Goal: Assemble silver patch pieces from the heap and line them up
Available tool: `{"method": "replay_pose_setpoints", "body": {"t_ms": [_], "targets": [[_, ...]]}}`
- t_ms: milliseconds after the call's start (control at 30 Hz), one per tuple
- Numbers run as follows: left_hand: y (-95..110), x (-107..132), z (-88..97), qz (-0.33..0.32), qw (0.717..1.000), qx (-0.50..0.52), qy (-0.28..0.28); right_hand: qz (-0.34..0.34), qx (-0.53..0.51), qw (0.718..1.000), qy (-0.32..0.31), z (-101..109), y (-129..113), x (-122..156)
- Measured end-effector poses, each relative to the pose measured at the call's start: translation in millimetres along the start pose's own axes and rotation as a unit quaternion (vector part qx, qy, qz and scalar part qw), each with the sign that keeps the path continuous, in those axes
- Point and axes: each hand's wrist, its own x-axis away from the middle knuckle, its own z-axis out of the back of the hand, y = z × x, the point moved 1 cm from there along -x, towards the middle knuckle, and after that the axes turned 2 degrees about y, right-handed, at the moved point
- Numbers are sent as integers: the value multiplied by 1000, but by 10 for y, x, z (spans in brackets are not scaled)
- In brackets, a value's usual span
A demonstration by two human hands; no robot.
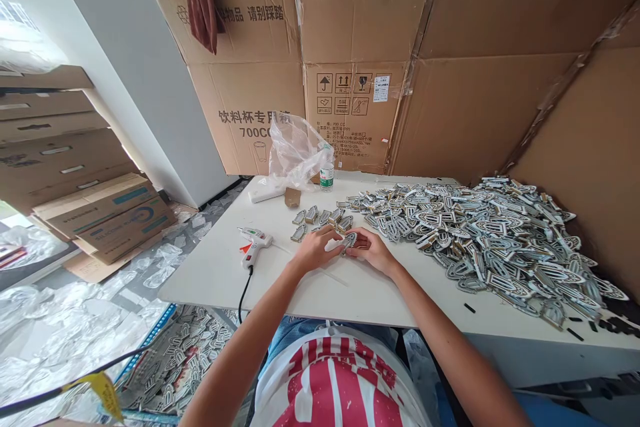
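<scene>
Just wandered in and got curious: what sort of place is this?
Probably a small assembly workshop: a big heap of rounded grey-and-white pieces and a white, orange-triggered glue gun share the white table, with brown cardboard boxes off to the left.

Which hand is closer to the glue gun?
Left. The left hand is right of the glue gun, not touching it; the right hand is farther right, past the left hand.

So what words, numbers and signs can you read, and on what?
Cardboard wall: "物品 请别踩踏"
Wall: "饮料杯专用箱"
Wall: "700CC"
Wall signs: umbrella, up arrows, glass, "5层"
Too small or blurred: small print, sticker, bottle label, floor boxes.
</scene>
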Motion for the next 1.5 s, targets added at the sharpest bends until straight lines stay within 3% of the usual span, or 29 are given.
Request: {"method": "replay_pose_setpoints", "body": {"t_ms": [533, 1100, 1500], "targets": [[-8, 5, -67, -8, 1000, -1, 3, -17, -18, 1000, -4, -10, 82, -12], [23, -6, -39, 0, 1000, 15, -8, -27, -12, 1000, -6, -44, -63, 37], [68, 0, -48, -6, 1000, 11, -8, -24, -10, 1000, 10, -26, 35, 12]]}}
